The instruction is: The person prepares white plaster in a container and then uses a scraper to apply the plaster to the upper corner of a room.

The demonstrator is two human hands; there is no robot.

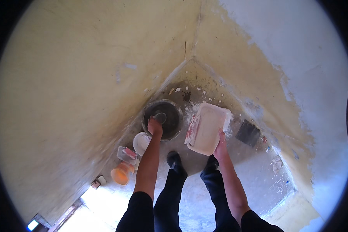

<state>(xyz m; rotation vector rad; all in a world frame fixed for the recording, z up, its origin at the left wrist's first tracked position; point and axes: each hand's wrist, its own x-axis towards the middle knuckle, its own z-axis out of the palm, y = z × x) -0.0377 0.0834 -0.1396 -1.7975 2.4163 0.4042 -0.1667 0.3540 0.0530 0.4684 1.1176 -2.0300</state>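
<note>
My left hand (154, 126) reaches into a round dark tub (177, 130) standing near the wall corner. Its fingers are closed on a small clear, round-rimmed cup (161, 117), which is partly hidden by the hand. To the right of the tub, my right hand (220, 147) grips the near right edge of a pale rectangular tray (212, 127). Whitish residue coats the tray, and a red-and-white smeared strip (192, 129) shows along its left side. My right thumb lies over the rim; the other fingers are hidden beneath.
Left of my left forearm stand a white bucket (140, 143), a clear container (126, 154) with something red inside, and an orange vessel (121, 175). A dark square piece (248, 133) lies by the right wall. White splashes mark the floor. My shoes (175, 159) are close below the tub and tray.
</note>
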